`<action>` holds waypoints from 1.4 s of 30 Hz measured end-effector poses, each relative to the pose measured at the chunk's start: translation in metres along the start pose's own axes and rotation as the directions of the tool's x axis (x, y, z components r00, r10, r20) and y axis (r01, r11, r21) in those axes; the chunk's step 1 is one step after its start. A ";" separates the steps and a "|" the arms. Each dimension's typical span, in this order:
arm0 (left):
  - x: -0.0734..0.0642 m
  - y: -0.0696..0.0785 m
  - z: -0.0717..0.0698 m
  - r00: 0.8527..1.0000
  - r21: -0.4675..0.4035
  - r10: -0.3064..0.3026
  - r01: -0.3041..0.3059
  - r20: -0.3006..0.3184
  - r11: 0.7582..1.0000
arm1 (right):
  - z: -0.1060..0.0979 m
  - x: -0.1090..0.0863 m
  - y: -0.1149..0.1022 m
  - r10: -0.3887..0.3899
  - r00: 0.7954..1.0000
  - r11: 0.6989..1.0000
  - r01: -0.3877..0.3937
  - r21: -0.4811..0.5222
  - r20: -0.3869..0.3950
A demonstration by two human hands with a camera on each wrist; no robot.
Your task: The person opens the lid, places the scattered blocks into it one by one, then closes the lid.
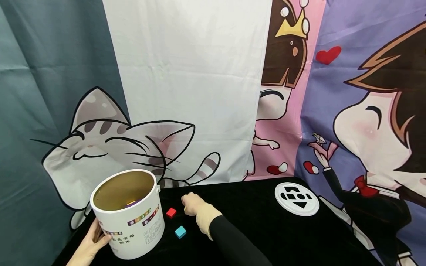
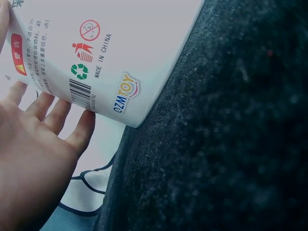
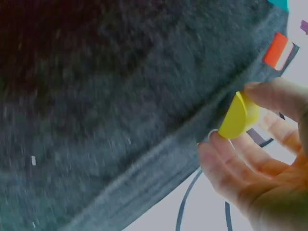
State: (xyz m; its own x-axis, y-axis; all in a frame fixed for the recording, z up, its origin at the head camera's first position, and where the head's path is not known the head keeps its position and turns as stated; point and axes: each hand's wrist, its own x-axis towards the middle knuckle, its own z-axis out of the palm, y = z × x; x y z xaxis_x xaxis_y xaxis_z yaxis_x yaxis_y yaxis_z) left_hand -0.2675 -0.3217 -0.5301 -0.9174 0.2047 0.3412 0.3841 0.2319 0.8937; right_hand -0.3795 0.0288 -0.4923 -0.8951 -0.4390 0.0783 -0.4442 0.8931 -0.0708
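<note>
A white toy bucket (image 1: 129,214) with printed lettering stands at the left of the black cloth. Its top is open, and a bit of purple and orange (image 1: 132,203) shows inside. My left hand (image 1: 89,244) holds the bucket's lower left side, thumb in front and fingers spread along the wall. In the right wrist view, a yellow half-round block (image 3: 235,118) is pinched between the thumb and fingers of my right hand (image 3: 269,168). The head view has this hand right of the bucket, over the cloth, with the block hidden. Nearby lie a red block (image 1: 171,212) and a blue block (image 1: 180,232).
At the right of the black cloth (image 1: 246,207) lies a round white lid (image 1: 297,199) with several shaped cut-outs. A printed curtain (image 1: 199,92) with cartoon figures hangs behind the cloth and along its sides.
</note>
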 end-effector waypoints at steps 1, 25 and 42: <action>0.000 0.000 0.000 1.000 0.004 -0.003 0.003 0.000 1.000 | -0.002 0.000 0.001 -0.003 1.000 1.000 0.003 0.003 -0.004; -0.001 0.000 -0.001 1.000 0.014 -0.010 0.010 -0.011 1.000 | -0.184 -0.020 -0.048 -0.242 0.925 0.952 0.285 0.115 -0.292; 0.000 0.006 0.000 0.996 -0.002 -0.089 0.089 -0.009 0.996 | -0.163 -0.005 -0.139 -0.224 0.921 0.936 0.294 0.192 -0.318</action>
State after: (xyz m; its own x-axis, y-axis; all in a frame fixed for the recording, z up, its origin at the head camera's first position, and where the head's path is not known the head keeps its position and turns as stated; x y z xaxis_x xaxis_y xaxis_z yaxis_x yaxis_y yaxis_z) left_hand -0.2649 -0.3199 -0.5248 -0.9490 0.1749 0.2624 0.3003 0.2472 0.9213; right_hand -0.3071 -0.0770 -0.3207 -0.7128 -0.5735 0.4038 -0.6865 0.6882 -0.2345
